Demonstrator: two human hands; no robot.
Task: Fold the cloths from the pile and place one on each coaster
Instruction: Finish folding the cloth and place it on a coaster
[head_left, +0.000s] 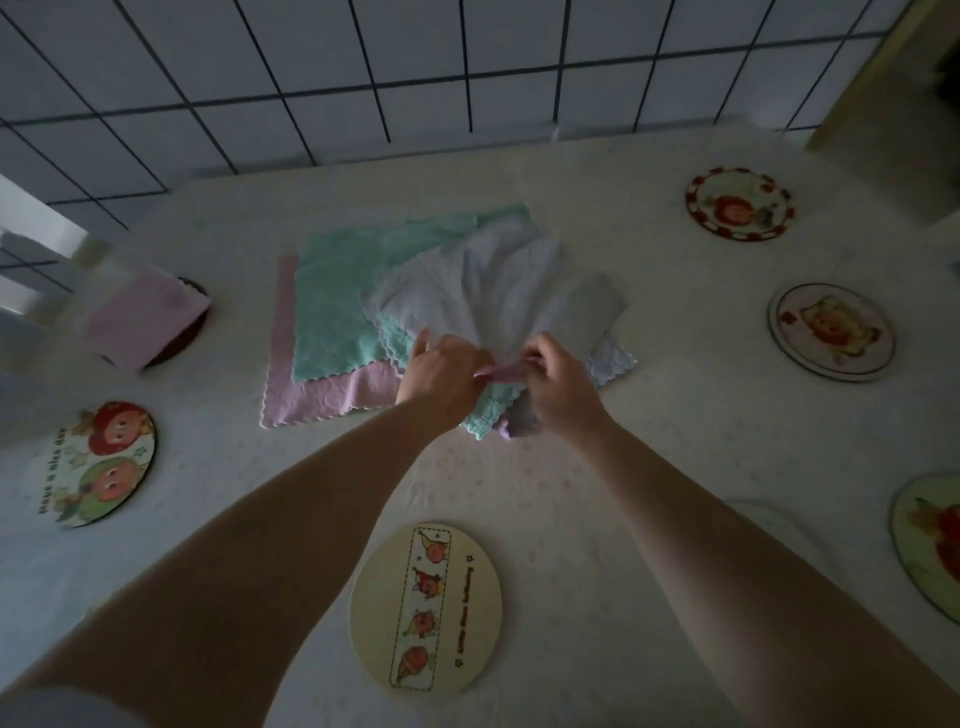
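Note:
A pile of cloths lies mid-table: a green cloth (337, 291) over a pink cloth (311, 397), with a lilac-white cloth (467, 280) and a grey cloth (592, 306) to the right. My left hand (441, 376) and my right hand (558, 387) meet at the pile's near edge and pinch a small pink-lilac cloth corner (501, 371) between them. A folded pink cloth (145, 317) rests on a dark coaster (195, 332) at the left. Round picture coasters lie around: near centre (426, 605), left (98, 462), far right (740, 202), right (831, 332), near right (930, 540).
The table (649, 447) has a pale patterned cover. A tiled wall (363, 67) rises behind its far edge. A beige panel (883, 93) stands at the back right corner.

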